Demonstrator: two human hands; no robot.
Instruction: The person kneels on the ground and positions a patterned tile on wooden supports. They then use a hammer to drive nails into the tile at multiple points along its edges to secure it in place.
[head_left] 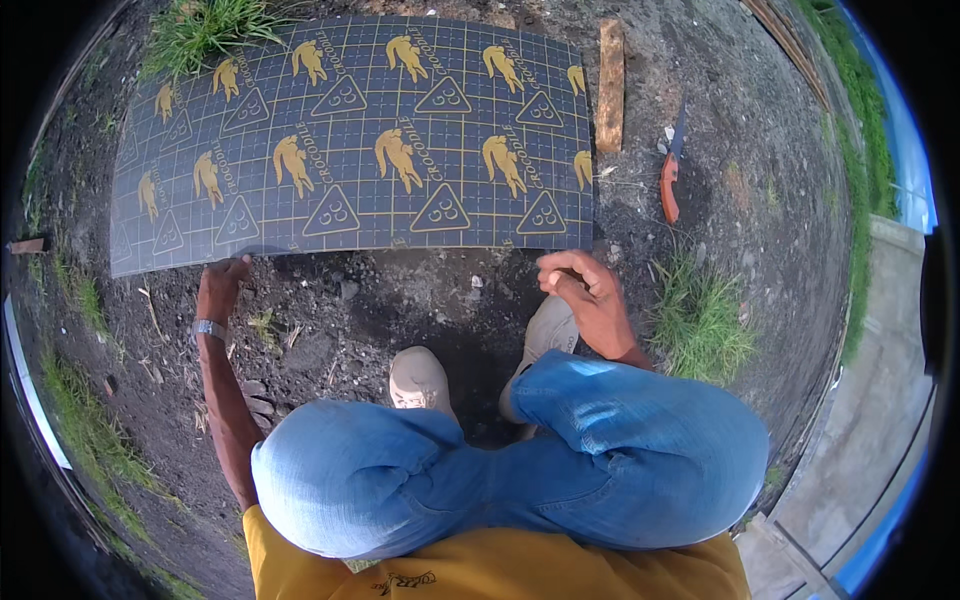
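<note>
A dark rectangular sheet of board (pixel 350 110), printed with a yellow grid and yellow animal figures, lies on the soil in front of me. My left hand (pixel 222 285), with a metal-banded watch on its wrist, is closed at the board's near edge, toward the left corner. Part of its fingers is hidden there. Close to the near right corner is my right hand (pixel 590 295), fingers curled in toward the thumb. Whatever it may hold is too small to make out.
Right of the board lie a narrow wooden strip (pixel 610 85) and an orange-handled blade tool (pixel 670 185). Grass tufts grow at the board's far left (pixel 205 35) and beside my right hand (pixel 705 320). My shoes (pixel 420 380) stand just short of the board. Concrete (pixel 860 400) borders the right.
</note>
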